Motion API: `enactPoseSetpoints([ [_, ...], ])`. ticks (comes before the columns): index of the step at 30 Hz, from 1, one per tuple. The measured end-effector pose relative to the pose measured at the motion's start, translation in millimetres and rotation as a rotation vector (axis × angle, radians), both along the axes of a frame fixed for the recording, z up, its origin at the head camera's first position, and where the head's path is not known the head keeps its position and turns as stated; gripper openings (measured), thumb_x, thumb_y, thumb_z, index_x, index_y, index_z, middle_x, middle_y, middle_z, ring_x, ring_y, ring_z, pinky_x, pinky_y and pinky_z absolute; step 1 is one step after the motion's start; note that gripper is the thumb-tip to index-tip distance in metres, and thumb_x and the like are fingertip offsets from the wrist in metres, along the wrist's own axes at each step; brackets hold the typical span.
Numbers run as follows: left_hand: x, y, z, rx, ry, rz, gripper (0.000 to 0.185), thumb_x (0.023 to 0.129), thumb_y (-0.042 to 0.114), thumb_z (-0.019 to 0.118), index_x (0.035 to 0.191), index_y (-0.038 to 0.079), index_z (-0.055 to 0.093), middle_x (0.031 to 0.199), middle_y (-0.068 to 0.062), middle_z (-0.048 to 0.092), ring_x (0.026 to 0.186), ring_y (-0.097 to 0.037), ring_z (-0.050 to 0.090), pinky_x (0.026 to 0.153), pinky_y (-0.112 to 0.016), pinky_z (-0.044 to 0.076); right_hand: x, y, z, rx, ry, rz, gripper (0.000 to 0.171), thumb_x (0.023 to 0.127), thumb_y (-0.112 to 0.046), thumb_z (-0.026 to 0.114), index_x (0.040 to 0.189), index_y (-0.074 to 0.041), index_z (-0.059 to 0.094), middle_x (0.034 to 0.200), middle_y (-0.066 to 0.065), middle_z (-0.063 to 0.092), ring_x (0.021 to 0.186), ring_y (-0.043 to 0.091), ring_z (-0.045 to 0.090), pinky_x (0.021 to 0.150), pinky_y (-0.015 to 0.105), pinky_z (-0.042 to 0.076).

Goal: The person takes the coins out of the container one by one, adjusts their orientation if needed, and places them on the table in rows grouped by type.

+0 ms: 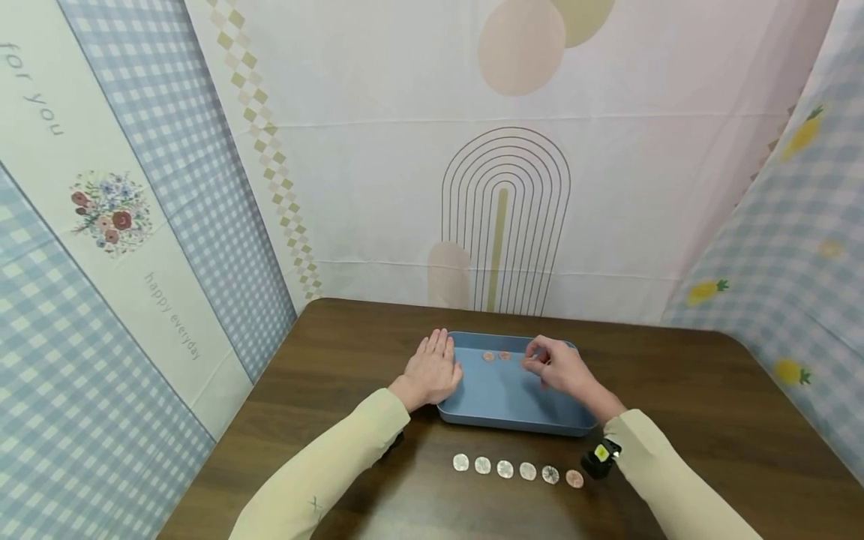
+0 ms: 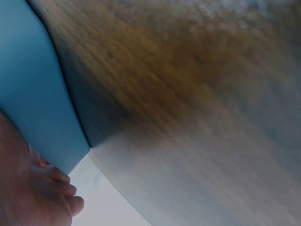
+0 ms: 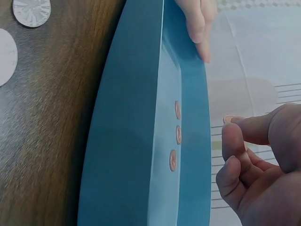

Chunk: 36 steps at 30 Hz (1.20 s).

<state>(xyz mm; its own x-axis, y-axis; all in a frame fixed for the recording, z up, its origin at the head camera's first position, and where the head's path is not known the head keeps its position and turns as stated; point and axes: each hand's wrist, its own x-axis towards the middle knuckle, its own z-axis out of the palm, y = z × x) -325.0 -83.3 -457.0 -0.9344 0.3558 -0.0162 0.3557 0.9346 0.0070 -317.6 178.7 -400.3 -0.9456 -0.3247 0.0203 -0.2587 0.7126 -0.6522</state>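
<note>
A shallow blue tray (image 1: 513, 412) sits on the dark wooden table. Small copper coins (image 1: 496, 355) lie inside it near the far wall; the right wrist view shows three (image 3: 178, 134) in a line. My left hand (image 1: 435, 360) lies flat with straight fingers on the tray's left rim; its fingertips (image 3: 197, 23) reach over the edge. My right hand (image 1: 533, 360) hovers above the tray's far right part with curled fingers. Thumb and forefinger pinch a copper coin (image 3: 229, 118), held just past the three.
Between my arms, near the table's front edge, lies a row of several coins (image 1: 516, 470), silver ones with a copper one (image 1: 574, 478) at the right end. Patterned cloth walls (image 1: 169, 225) close in the table at the back and both sides.
</note>
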Motion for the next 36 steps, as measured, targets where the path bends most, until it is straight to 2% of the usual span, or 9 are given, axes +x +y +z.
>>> enactPoseSetpoints([
  [9,-1.2,1,0.7,0.018,-0.023,0.016,0.063,0.104,0.038,0.021,0.155,0.0,0.022,0.164,-0.018,0.015,0.154,-0.029,0.013,0.125,-0.041,0.015,10.4,17,2.9,0.006,-0.027,-0.051,0.011,0.095,-0.019,0.065,0.1,-0.01,0.062,0.081,0.018,0.067,0.059,0.032,0.065,0.056,0.033,0.048],
  [20,-2.7,1,1.2,0.022,-0.016,0.012,0.063,0.104,0.037,0.022,0.155,0.001,0.024,0.164,-0.017,0.018,0.153,-0.029,0.014,0.124,-0.042,0.016,24.9,38,10.3,0.002,-0.018,-0.083,0.015,0.094,-0.022,0.066,0.102,-0.01,0.063,0.082,0.015,0.065,0.055,0.017,0.06,0.053,0.03,0.049],
  [29,-2.9,0,0.7,0.019,-0.011,0.013,0.063,0.104,0.037,0.023,0.154,0.0,0.025,0.163,-0.018,0.019,0.153,-0.03,0.016,0.124,-0.043,0.017,32.4,56,7.2,-0.006,-0.023,-0.115,0.02,0.092,-0.024,0.069,0.103,-0.008,0.063,0.074,0.007,0.057,0.055,0.017,0.059,0.049,0.029,0.046],
  [36,-3.9,0,0.2,0.01,-0.009,0.011,0.063,0.104,0.038,0.022,0.155,0.001,0.024,0.164,-0.017,0.018,0.154,-0.028,0.014,0.124,-0.042,0.016,40.1,69,6.4,-0.032,-0.046,-0.13,0.024,0.09,-0.026,0.071,0.101,-0.007,0.061,0.075,0.011,0.059,0.054,0.018,0.059,0.049,0.029,0.048],
])
